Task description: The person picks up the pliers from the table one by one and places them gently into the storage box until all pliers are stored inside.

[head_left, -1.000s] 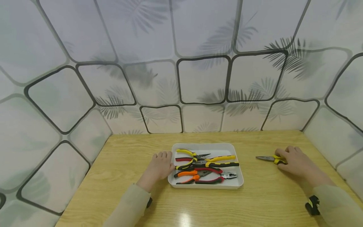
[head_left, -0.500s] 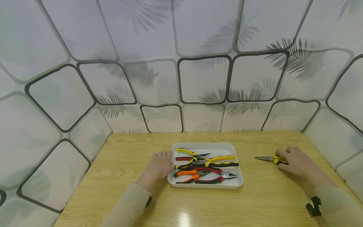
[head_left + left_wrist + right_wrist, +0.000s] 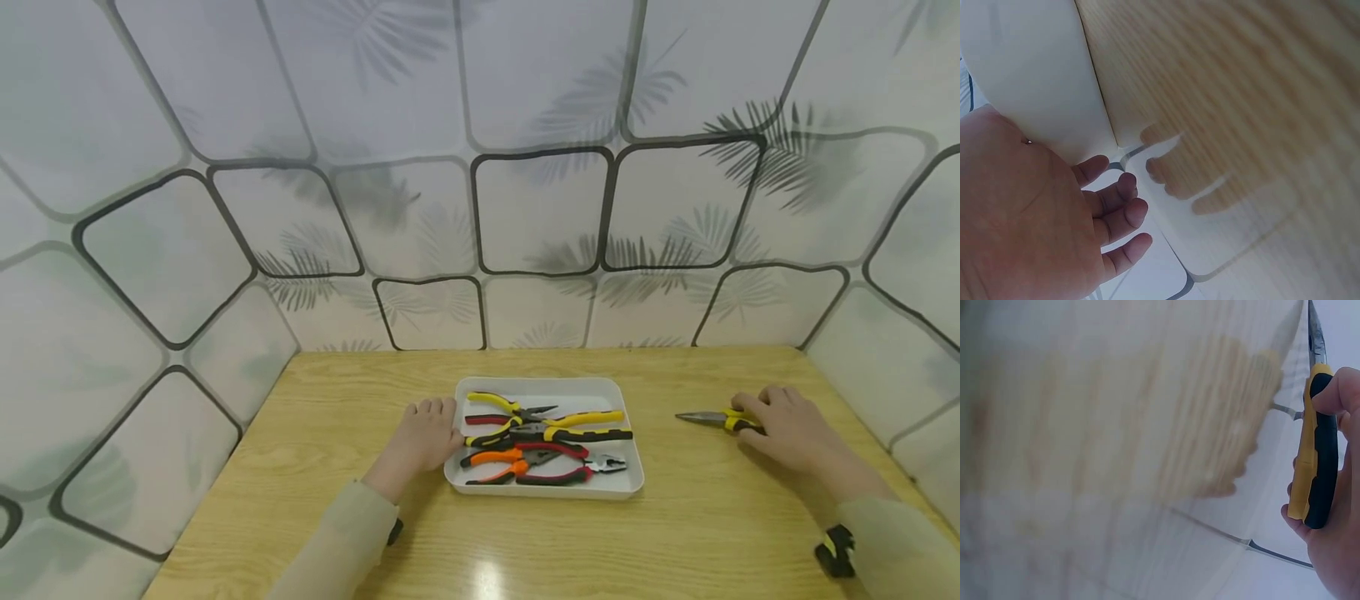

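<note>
In the head view, my right hand (image 3: 789, 429) holds a pair of long-nose pliers (image 3: 705, 418) low over the table, right of the white tray. The right wrist view shows the yellow-and-black handles (image 3: 1313, 456) lying together, with the thumb (image 3: 1340, 394) against them. My left hand (image 3: 422, 435) rests at the left wall of the white tray (image 3: 543, 492). Its fingers (image 3: 1124, 215) are loosely bent and hold nothing in the left wrist view, beside the tray's wall (image 3: 1035, 75). Whether the left thumb touches the rim is hard to tell.
Several pliers lie in the tray: small yellow ones (image 3: 491, 400), large yellow-and-black ones (image 3: 588, 434), orange-handled ones (image 3: 491, 457) and red-handled ones (image 3: 555, 480). Some overlap. Patterned walls (image 3: 540, 308) border the wooden table (image 3: 337, 392) at the back and sides.
</note>
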Demonstrator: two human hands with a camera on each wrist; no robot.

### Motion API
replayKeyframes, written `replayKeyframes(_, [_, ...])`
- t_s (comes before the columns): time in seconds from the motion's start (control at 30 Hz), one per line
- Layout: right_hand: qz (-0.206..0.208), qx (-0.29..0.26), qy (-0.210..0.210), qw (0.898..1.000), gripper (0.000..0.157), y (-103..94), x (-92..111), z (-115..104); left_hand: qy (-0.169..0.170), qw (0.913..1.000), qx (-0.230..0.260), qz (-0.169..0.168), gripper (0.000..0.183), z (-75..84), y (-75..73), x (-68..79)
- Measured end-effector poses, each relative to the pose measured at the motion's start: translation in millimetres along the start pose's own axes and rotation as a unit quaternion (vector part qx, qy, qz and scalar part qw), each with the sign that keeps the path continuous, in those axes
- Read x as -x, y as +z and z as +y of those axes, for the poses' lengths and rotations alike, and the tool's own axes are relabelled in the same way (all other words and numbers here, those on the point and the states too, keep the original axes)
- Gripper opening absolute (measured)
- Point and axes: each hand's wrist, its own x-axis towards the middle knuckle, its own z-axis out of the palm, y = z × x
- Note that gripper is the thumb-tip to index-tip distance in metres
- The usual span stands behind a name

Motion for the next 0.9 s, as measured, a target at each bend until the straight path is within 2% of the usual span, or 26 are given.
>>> replayKeyframes(0.43, [-0.011,0.015,0.026,0.999,0.044,-9.6,-1,-8,-0.006,1.0000,0.004,-0.001,0.039,0.1,2.6,-2.2])
replayKeyframes(0.9, [0.010,0.005,0.009,1.000,0.040,-24.1,-8,-26,-0.012,0.9999,0.010,0.002,0.037,0.4,5.3,-2.5])
